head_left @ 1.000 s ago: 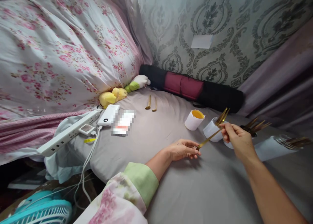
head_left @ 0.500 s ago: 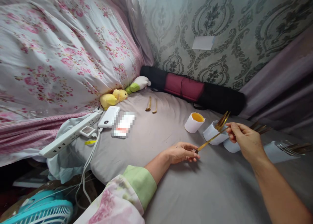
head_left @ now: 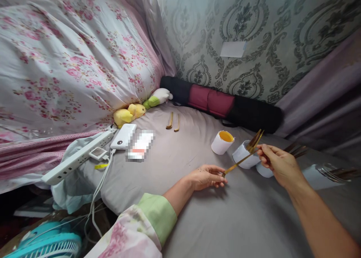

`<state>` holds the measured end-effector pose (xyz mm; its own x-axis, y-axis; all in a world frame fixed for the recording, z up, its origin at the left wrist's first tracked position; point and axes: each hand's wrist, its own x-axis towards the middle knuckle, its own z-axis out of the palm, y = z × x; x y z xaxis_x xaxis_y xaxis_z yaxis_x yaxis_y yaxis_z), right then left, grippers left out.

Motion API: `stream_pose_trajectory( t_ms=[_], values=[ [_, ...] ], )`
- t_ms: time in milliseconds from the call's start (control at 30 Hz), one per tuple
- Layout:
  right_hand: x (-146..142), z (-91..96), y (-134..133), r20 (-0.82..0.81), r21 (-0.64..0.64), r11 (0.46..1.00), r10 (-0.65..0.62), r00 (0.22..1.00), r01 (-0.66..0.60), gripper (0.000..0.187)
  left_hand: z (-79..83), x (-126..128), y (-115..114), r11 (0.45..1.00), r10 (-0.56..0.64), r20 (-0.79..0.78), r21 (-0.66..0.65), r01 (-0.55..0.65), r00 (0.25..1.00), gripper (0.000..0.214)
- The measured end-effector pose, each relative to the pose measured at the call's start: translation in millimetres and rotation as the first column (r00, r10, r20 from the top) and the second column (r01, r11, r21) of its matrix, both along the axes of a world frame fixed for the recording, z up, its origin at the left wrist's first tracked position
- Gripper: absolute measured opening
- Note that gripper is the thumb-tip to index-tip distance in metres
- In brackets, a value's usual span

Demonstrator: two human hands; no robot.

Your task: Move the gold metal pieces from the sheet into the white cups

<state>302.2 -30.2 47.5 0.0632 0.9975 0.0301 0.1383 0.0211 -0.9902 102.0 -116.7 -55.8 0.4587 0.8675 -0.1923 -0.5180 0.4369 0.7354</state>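
Observation:
A slim gold-coloured stick (head_left: pixel 235 165) stretches between my two hands above the grey sheet, slanting up to the right. My left hand (head_left: pixel 207 177) pinches its lower end between thumb and fingers; that end is mostly covered, so its shape cannot be made out. My right hand (head_left: pixel 278 162) grips the upper end with closed fingertips. Just behind the stick stands a white-wrapped cup (head_left: pixel 244 154) with several gold pieces (head_left: pixel 255 141) poking up. To its left is another white cup (head_left: pixel 221 144) with a yellow inside. Two small groups of bent gold pieces (head_left: pixel 170 121) lie farther back.
Beyond my right hand, a wrapped glass jar (head_left: pixel 318 177) holds dark sticks. A black and maroon roll bag (head_left: pixel 211 100) lies along the wall. Left are plush toys (head_left: pixel 124 116), a white power bank (head_left: pixel 123 136), a power strip (head_left: pixel 80 158) with cables, and a blue fan (head_left: pixel 47 243).
The whole view has shifted slightly. Both hands keep the same hold on the gold stick, with only a small movement.

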Motion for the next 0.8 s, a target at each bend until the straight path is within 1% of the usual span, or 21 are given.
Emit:
stream_pose_trajectory(
  t_ms=[33, 100, 300, 433, 533, 667, 800],
  values=[
    [1, -0.9, 1, -0.029, -0.015, 0.999, 0.05, 0.998, -0.05, 0.03, -0.8, 0, 0, 1.0, 0.001, 0.003, 0.001, -0.001, 1.0, 0.048],
    [3, -2.2, 3, -0.056, -0.023, 0.995, 0.097, 0.994, -0.098, 0.03, -1.9, 0, 1, 1.0, 0.006, 0.004, -0.002, -0.006, 1.0, 0.048],
    [2, 0.1, 2, -0.043, 0.024, 0.996, 0.082, 0.996, -0.081, 0.025, -0.5, -1, 1, 0.998, 0.03, 0.027, -0.059, -0.028, 0.999, 0.04],
    [6, 6.3, 6, -0.016, 0.081, 0.996, 0.03, 0.999, -0.028, 0.022, 5.5, -5, 2, 0.992, 0.077, 0.073, -0.106, -0.069, 0.994, 0.029],
    [14, 14.1, 13, -0.03, 0.116, 0.993, -0.017, 0.999, 0.02, 0.023, 9.2, -9, 4, 0.979, 0.127, 0.12, -0.172, -0.105, 0.985, 0.021],
    [26, 29.5, 20, -0.054, 0.177, 0.98, -0.084, 0.995, 0.093, 0.022, 9.9, -12, 6, 0.969, 0.158, 0.191, -0.218, -0.115, 0.969, 0.019],
    [36, 48.4, 21, -0.077, 0.225, 0.96, -0.153, 0.985, 0.167, 0.019, 11.2, -11, 6, 0.959, 0.174, 0.182, -0.254, -0.124, 0.968, 0.018]
  ],
)
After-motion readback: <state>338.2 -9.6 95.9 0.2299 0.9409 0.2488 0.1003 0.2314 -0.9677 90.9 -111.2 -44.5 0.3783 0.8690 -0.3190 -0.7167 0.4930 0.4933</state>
